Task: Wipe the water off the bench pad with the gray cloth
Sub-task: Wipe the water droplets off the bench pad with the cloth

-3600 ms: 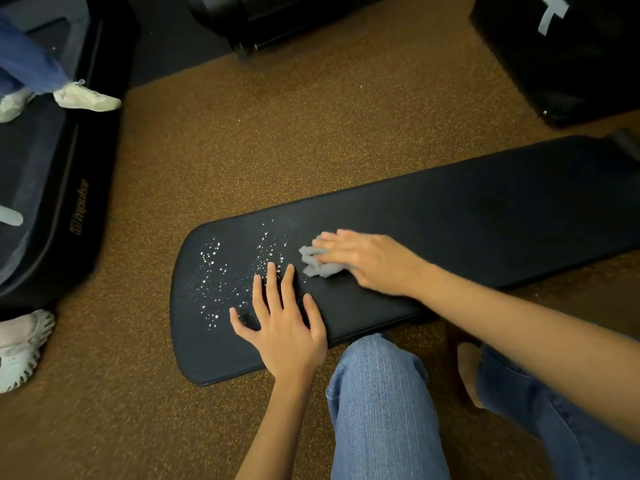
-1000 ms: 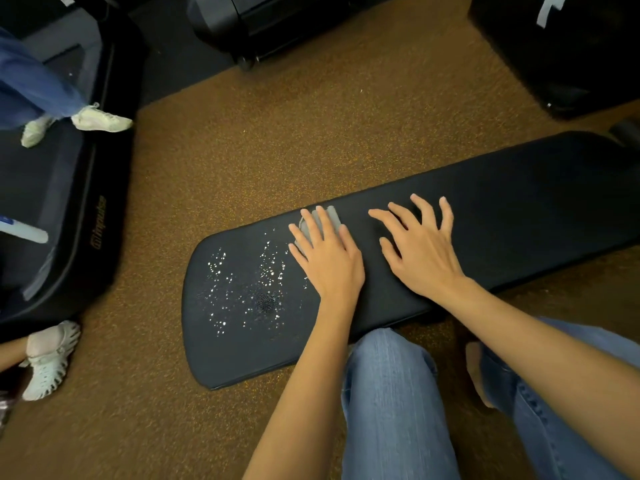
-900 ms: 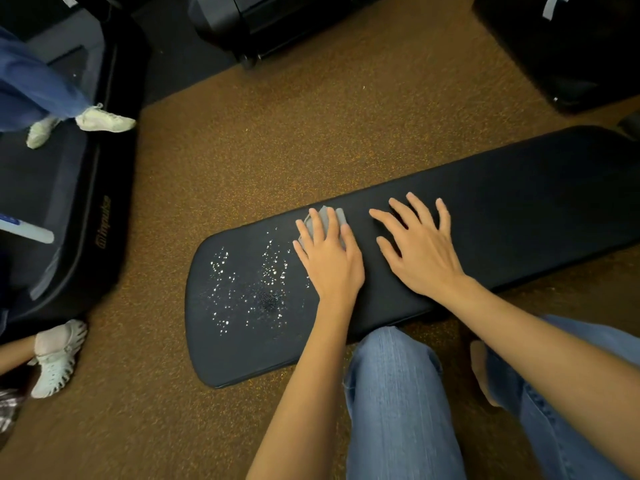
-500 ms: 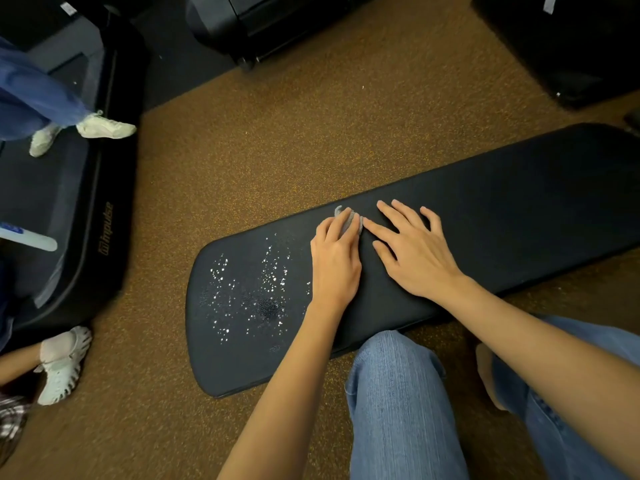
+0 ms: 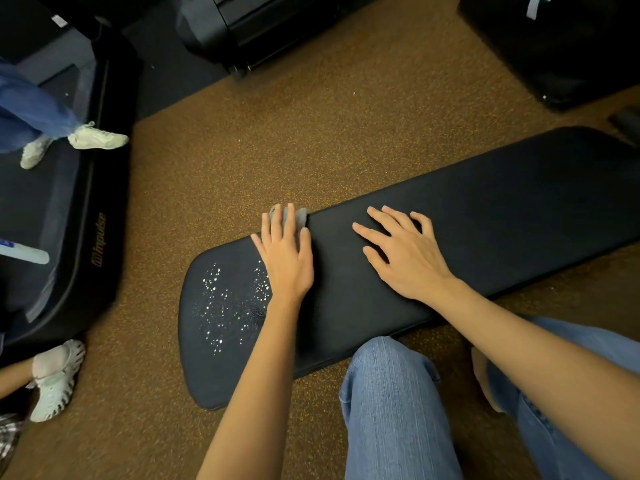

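Left hand (image 5: 285,261) flat on gray cloth (image 5: 300,215) — right hand (image 5: 403,258) spread on bench pad (image 5: 519,202)

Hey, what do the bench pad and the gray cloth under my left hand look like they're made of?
Bench pad: probably vinyl or faux leather, matte black, finely grained; water beads on it. Gray cloth: soft fabric, maybe microfiber; it bunches under the left hand, weave too small to tell.

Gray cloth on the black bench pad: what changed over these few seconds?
The small gray cloth passed from the right hand to the left hand, which presses it flat at the far edge of the black bench pad. The right hand rests spread on the pad. The water droplets remain unwiped.
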